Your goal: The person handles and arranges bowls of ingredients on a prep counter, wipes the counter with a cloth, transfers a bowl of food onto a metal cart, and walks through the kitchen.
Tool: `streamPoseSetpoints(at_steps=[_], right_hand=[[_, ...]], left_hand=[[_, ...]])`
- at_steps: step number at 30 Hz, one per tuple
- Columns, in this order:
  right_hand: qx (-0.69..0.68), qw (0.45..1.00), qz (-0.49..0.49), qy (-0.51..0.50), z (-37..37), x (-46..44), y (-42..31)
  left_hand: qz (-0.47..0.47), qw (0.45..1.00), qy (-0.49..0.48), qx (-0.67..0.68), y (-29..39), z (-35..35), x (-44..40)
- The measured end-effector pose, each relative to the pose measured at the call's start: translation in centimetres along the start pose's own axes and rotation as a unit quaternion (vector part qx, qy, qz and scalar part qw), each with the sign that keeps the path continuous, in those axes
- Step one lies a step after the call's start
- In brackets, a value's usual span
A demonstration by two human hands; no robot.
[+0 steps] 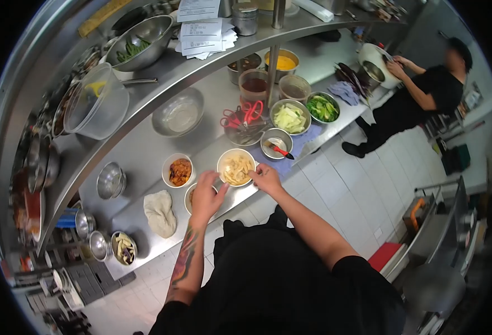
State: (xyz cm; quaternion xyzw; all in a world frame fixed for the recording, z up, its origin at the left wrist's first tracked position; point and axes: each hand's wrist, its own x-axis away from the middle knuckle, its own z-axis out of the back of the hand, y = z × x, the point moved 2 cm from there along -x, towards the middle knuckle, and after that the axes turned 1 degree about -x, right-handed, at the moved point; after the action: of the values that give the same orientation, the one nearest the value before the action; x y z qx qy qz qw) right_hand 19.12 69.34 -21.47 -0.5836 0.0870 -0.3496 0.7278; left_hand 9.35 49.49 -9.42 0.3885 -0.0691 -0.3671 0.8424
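At the centre of the frame, the left hand [204, 196], fingers loosely parted, is at the left rim of a white bowl [222, 159] of pale strips on the steel desk [140, 162]; the right hand [268, 180] curls by its right rim, its grip unclear. Left of centre lie a beige cloth [160, 215] and a bowl of reddish-brown pieces [165, 172]. Farther back are red-handled scissors [252, 112]; at upper right, another person [446, 86].

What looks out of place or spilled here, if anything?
No clear spill or damage visible. Slightly untidy: a beige cloth lies bunched near the edge of the counter, and a brush rests in a metal bowl with its handle past the rim. The white bowl between left hand and right hand looks normal.
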Motion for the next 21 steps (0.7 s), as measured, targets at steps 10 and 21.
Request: streamPoseSetpoints(at_steps=[10, 21], right_hand=[[-0.027, 0.984, -0.011, -0.177, 2.1, -1.5, 2.0], [-0.147, 0.956, -0.002, -0.254, 4.9, -0.1, 4.0]], left_hand=[[-0.011, 0.956, -0.064, -0.286, 2.0, -8.1, -4.4], [0.147, 0.977, 0.073, -0.137, 1.0, -5.3, 0.5]])
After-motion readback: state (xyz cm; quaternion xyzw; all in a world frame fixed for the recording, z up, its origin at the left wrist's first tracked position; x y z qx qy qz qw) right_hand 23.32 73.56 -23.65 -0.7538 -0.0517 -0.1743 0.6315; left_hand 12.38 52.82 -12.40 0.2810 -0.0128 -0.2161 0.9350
